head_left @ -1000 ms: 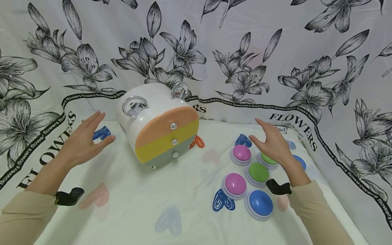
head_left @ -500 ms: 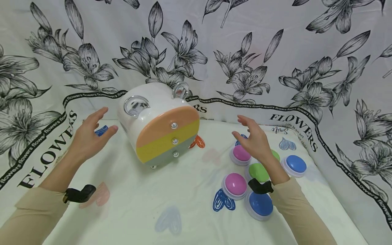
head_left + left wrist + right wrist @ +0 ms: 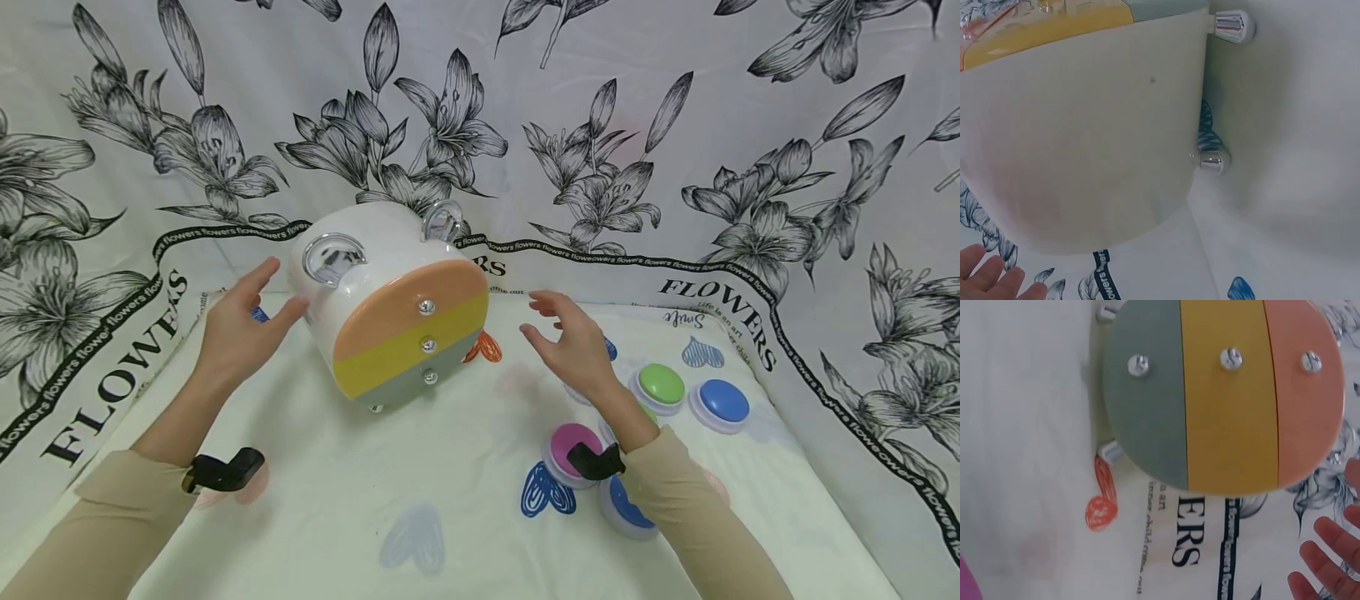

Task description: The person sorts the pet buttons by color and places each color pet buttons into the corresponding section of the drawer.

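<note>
A rounded white drawer box point(image 3: 390, 223) stands on the cloth, its front striped orange, yellow and green with a silver knob on each stripe. Two silver ear-like rings top it. My left hand point(image 3: 243, 329) is raised beside its left side, thumb and fingers spread; the left wrist view shows its fingers point(image 3: 988, 275) below the white side wall point(image 3: 1085, 144). My right hand point(image 3: 573, 342) hovers to the right of the box, fingers loosely bent around nothing. In the right wrist view its fingers point(image 3: 1329, 556) appear low at the right, apart from the striped front point(image 3: 1229, 425).
Several round dome-topped discs sit at the right: a pink one point(image 3: 573, 446), a green one point(image 3: 662, 383), a blue one point(image 3: 724, 402) and a nearer blue one point(image 3: 628, 508). My right arm partly covers the group. Flower-printed cloth point(image 3: 555, 108) hangs behind.
My right hand has moved left from over the discs toward the box. My left hand has shifted right, closer to the box's side. Box and discs stay put.
</note>
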{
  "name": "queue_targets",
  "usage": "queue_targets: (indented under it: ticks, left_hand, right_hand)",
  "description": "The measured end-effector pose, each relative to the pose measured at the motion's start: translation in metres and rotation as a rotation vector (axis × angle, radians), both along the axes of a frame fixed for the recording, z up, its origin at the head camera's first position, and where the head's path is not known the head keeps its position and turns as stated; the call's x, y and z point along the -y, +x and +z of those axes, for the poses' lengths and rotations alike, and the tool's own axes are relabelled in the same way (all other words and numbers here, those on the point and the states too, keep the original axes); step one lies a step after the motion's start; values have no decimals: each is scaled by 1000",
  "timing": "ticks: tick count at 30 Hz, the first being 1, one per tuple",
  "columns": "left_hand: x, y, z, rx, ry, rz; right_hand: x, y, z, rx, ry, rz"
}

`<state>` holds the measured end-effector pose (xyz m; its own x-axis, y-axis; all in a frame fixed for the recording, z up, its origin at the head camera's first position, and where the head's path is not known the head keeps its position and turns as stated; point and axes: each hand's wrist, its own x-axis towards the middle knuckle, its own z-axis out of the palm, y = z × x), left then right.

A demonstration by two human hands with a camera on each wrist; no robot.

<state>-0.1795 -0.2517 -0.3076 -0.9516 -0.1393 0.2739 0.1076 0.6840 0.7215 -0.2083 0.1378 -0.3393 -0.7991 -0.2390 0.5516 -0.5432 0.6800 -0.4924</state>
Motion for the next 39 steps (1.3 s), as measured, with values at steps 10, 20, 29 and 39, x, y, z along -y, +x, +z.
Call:
queue_targets:
  ticks: [10, 20, 29, 39]
  left_hand:
    - [-19, -5, 6, 58, 108, 43]
    - [-34, -8, 11, 122, 133, 79]
    - [-41, -12, 11, 122, 177, 90]
    - [-43, -14, 11, 106, 221, 113]
  right_hand:
    - [35, 3, 0, 40, -43, 49]
    - [64, 1, -5, -4, -48, 93]
    - [86, 3, -2, 5, -51, 136]
    - [104, 1, 2, 1, -99, 149]
